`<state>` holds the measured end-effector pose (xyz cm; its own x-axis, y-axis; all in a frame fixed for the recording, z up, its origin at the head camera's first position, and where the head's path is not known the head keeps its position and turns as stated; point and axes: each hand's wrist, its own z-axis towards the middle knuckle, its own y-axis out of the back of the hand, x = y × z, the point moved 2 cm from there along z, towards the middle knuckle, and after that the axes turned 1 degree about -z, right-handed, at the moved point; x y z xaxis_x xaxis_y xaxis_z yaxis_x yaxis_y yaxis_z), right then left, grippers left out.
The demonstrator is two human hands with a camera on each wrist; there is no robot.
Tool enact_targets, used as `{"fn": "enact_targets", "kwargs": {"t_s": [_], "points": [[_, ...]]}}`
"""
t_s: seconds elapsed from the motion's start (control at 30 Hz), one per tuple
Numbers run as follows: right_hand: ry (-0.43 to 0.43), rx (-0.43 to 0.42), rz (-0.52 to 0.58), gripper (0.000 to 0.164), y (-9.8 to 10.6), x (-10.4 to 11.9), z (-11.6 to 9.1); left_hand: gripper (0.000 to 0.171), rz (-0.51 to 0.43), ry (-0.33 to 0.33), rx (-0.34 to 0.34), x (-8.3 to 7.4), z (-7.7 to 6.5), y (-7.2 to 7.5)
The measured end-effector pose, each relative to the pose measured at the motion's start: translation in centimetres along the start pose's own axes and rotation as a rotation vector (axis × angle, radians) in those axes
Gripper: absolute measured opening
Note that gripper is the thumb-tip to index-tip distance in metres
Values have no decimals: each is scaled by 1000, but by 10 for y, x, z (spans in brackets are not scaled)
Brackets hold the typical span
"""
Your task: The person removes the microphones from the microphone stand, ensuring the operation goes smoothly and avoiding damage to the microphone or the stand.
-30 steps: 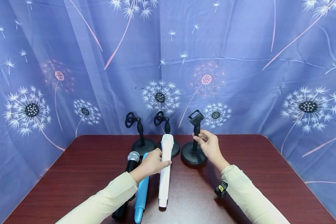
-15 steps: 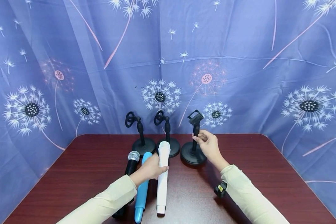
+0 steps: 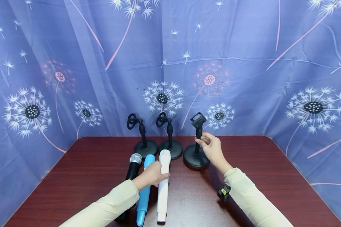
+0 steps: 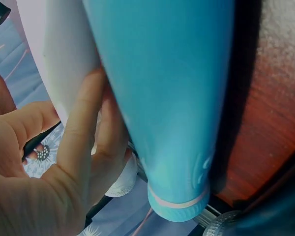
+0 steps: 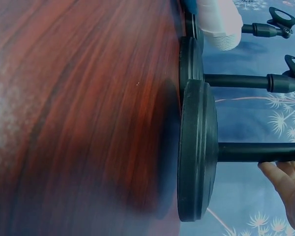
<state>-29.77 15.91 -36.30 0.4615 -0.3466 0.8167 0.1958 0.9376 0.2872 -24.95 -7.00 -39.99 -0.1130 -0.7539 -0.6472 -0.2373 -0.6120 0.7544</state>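
Observation:
A white microphone point(image 3: 163, 197) is gripped round its upper body by my left hand point(image 3: 152, 173). In the right wrist view its head point(image 5: 221, 29) hangs a little above the tabletop. Close along its left lies a blue microphone point(image 3: 143, 198), partly behind my left hand. Further left, a black microphone point(image 3: 133, 170) with a silver mesh head lies partly under my forearm. My right hand point(image 3: 212, 149) pinches the pole of the rightmost black microphone stand point(image 3: 199, 133), whose clip holds nothing. Its round base point(image 5: 199, 152) is at table level.
Two more black microphone stands, one in the middle point(image 3: 170, 132) and one at the left point(image 3: 143, 132), stand near the back edge of the dark red table point(image 3: 258, 164). Behind it hangs a blue dandelion curtain point(image 3: 244, 78).
My left hand has brought the white microphone down and slightly left, nearer me and alongside the blue one. The right hand stays on the stand's pole, almost unmoved.

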Motion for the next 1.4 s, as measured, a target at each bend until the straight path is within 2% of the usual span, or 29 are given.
{"fn": "enact_targets", "kwargs": {"t_s": [0.37, 0.83, 1.07, 1.17, 1.4], "points": [[6, 1, -4, 15, -1, 7, -1, 35, 89, 17, 15, 0, -1, -1], [9, -4, -16, 16, -2, 5, 0, 43, 91, 31, 5, 0, -2, -6], [17, -4, -9, 15, -2, 3, 1, 43, 99, 15, 5, 2, -2, -8], [21, -5, -15, 15, -3, -2, 3, 46, 105, 15, 6, 1, -3, -8], [-16, -35, -21, 16, -5, -41, 17, 50, 119, 25, -6, -3, -5, -6]]}}
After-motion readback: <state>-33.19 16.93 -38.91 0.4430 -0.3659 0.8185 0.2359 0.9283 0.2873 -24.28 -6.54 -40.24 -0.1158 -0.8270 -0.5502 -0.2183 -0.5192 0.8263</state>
